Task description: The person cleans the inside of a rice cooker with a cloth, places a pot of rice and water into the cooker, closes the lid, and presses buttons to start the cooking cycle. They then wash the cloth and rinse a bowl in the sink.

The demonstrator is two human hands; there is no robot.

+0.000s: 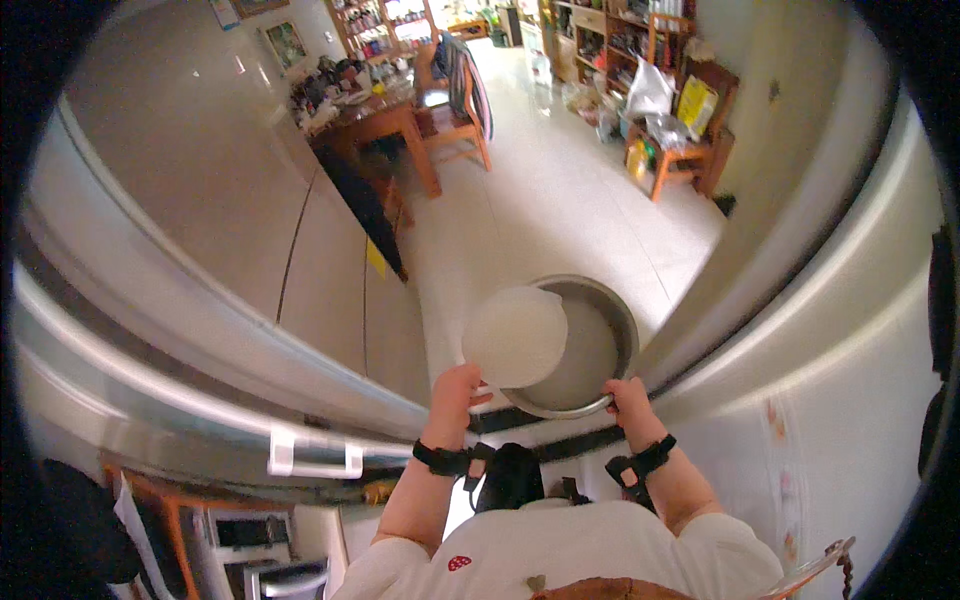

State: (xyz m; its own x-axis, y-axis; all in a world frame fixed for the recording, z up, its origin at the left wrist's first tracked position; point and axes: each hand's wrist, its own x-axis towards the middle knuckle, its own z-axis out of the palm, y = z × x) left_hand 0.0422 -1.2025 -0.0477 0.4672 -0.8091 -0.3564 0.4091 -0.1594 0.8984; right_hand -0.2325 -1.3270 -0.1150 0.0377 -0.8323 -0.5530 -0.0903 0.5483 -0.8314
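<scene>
In front of me, both of my hands are raised at a doorway. My left hand [459, 388] grips the near left edge of a round whitish disc-like thing [516, 337], perhaps a lid or shallow bowl; its exact kind is unclear. My right hand [630, 399] is closed on the near right rim of a wide round metal basin [631, 330]. The whitish piece overlaps the basin's left side. What the basin holds, if anything, cannot be told. Each wrist wears a black strap.
Door frames curve along both sides. Beyond lies a pale tiled floor [517, 195], with a cluttered wooden table [367, 112] and a chair [450, 120] at left. A wooden chair with bags [682, 154] stands at right. A white handle [315, 472] is at lower left.
</scene>
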